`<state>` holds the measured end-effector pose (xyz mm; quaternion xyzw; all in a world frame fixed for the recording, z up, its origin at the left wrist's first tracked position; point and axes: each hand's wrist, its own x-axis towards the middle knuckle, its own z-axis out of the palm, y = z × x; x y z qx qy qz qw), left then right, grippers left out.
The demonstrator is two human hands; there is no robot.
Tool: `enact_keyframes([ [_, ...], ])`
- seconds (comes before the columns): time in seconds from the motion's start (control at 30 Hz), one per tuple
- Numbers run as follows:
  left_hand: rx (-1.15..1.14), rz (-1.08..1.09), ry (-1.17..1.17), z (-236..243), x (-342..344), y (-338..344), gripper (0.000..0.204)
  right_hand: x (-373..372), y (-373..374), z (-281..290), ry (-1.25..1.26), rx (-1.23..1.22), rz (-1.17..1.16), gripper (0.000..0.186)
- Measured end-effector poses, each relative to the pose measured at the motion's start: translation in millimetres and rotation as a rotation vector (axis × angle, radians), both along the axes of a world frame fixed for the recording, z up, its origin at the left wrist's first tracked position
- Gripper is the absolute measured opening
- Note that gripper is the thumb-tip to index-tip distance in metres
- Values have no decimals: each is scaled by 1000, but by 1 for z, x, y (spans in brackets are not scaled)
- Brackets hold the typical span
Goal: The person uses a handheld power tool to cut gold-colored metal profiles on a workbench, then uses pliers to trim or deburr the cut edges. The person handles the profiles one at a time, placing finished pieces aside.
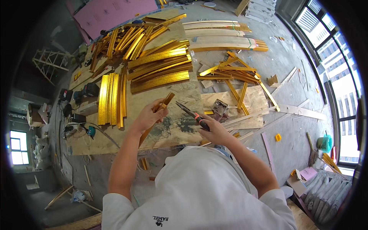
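1. Left hand (151, 115) is closed around a gold strip (167, 100), its thumb and fingers curled on it near the upper end; a short length sticks out past the fingers, and the rest slants down below the hand toward the person.
2. The right hand (215, 132) is wrapped around the dark and red handles of a pair of pliers (187, 110), its fingers bent around the grips.
3. The pliers point up and to the left, toward the upper end of the held strip, with their tips near it but apart from it. Whether the tips meet is too small to tell.
4. Both hands are over the near right part of the wooden tabletop (143, 101), whose surface is marked with dark smudges beneath them.
5. Beyond the left hand, a stack of gold strips (161, 73) lies crosswise; to its left, a row of upright-lying strips (109, 99) runs lengthwise, and a loose heap of strips (130, 42) covers the far end.
6. A cordless power tool (90, 90) sits toward the tabletop's left edge.
7. To the right, past the tabletop, joined gold pieces (241, 73) lie in a pile, with tied bundles (226, 40) on the floor (283, 126) farther off.
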<state>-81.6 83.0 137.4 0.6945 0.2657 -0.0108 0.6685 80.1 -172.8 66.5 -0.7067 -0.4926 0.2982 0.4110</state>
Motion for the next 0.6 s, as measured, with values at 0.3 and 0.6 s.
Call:
enact_keyframes([
  [0.3,-72,-25,-9,24,12,-18,77,4,7,27,29,-8,14,24],
  [0.6,-48,-31,-27,25,11,-21,81,6,3,29,-9,13,34,24],
])
